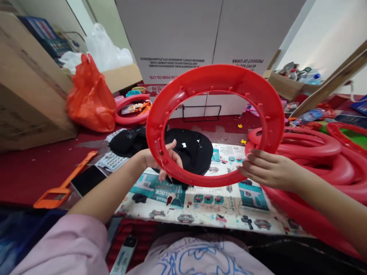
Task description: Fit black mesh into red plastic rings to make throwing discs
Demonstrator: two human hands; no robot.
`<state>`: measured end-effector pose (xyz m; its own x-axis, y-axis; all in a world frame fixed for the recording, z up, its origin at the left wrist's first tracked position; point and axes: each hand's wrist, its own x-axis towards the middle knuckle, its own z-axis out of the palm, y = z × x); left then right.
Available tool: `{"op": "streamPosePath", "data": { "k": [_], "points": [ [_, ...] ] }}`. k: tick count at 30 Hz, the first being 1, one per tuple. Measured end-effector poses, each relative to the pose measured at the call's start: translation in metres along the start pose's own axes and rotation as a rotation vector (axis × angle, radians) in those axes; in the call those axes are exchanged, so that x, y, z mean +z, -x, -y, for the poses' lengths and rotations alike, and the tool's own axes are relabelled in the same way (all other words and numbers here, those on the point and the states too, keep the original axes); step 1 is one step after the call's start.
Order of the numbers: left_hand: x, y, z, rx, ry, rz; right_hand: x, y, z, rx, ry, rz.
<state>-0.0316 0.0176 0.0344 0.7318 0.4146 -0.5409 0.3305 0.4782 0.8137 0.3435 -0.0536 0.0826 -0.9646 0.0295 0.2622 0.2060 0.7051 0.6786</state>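
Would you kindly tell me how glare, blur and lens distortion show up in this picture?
Head view: soft highlights gleam on the red plastic ring; head view: the wall at upper right looks bright and washed out; head view: wide-angle stretch makes the cardboard box at the left edge lean; head view: the dark blue material at lower left looks dim and soft.

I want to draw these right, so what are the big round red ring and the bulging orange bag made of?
Big round red ring: probably hard plastic, glossy, because it shines and has small moulded pegs. Bulging orange bag: likely thin plastic film, softly shiny, since it's crinkled.
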Motion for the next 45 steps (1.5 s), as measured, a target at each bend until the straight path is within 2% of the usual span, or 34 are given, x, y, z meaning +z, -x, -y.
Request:
{"op": "streamPosePath", "data": {
  "k": [2,3,6,8,10,12,14,16,18,21,23,28,30,34,37,41,45],
  "points": [
    [0.011,-0.007,0.007,-0.125,0.030,0.320,-0.002,-0.003,-0.004,-0.001,0.001,0.013],
    [0.018,-0.010,0.010,-0.152,0.031,0.404,-0.002,-0.005,-0.008,-0.006,0.010,0.019],
    [0.043,-0.016,0.015,-0.212,-0.015,0.478,0.001,-0.006,-0.020,-0.003,-0.002,0.023],
    [0.059,-0.018,0.015,-0.273,0.002,0.490,0.005,-0.004,-0.025,0.076,-0.092,0.032],
    [0.071,-0.021,0.014,-0.311,0.096,0.462,0.010,-0.001,-0.023,0.239,-0.202,0.046],
    [0.078,-0.023,0.013,-0.269,0.190,0.375,0.013,-0.002,-0.010,0.421,-0.233,-0.003],
    [0.081,-0.027,0.011,-0.177,0.243,0.244,0.016,-0.009,0.013,0.557,-0.259,-0.103],
    [0.081,-0.031,0.009,-0.100,0.253,0.155,0.020,-0.022,0.041,0.655,-0.511,-0.126],
    [0.081,-0.036,0.009,-0.029,0.264,0.128,0.026,-0.040,0.068,0.701,-0.852,0.001],
    [0.083,-0.046,0.009,0.110,0.325,0.141,0.035,-0.063,0.095,0.667,-1.112,0.130],
    [0.084,-0.053,0.011,0.183,0.358,0.093,0.037,-0.075,0.101,0.678,-1.230,0.128],
    [0.081,-0.064,0.017,0.306,0.362,-0.014,0.038,-0.086,0.088,0.953,-1.544,0.012],
    [0.081,-0.066,0.020,0.292,0.369,-0.019,0.042,-0.086,0.082,0.976,-1.528,-0.025],
    [0.087,-0.068,0.026,0.138,0.382,-0.019,0.057,-0.081,0.081,0.955,-1.284,-0.113],
    [0.093,-0.071,0.032,0.133,0.481,-0.014,0.064,-0.076,0.087,0.956,-1.181,-0.174],
    [0.102,-0.071,0.034,0.125,0.569,-0.076,0.063,-0.073,0.091,0.972,-1.206,-0.232],
    [0.110,-0.068,0.032,0.032,0.509,-0.071,0.059,-0.075,0.090,1.018,-1.283,-0.194]
  ]
}}
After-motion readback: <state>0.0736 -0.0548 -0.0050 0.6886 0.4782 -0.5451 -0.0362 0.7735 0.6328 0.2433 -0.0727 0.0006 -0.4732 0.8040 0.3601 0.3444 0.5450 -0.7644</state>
